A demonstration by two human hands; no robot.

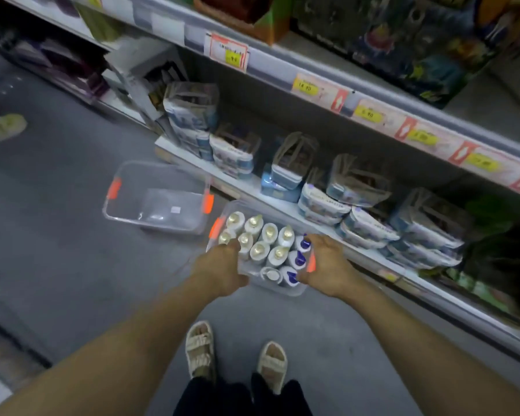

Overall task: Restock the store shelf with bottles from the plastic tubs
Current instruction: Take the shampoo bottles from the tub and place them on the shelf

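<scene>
Both forearms reach down and forward. Left hand (222,267) and right hand (324,265) curl their fingers over the two long sides of the full tub (278,289), which sits between them, on or just above the floor; I cannot tell which. Its bottles (269,235) stand upright. Its long axis points away towards the low shelf (252,183), just beyond. An empty tub (162,196) lies to the left.

I'm looking down a shop aisle. Long white shelves (285,205) run along the right, their front rails carrying yellow price tags (306,88). Wrapped multipacks (321,202) sit in rows on the low shelf, boxed goods (415,40) above. Two clear plastic tubs (159,196) stand on the grey floor (57,235).
</scene>
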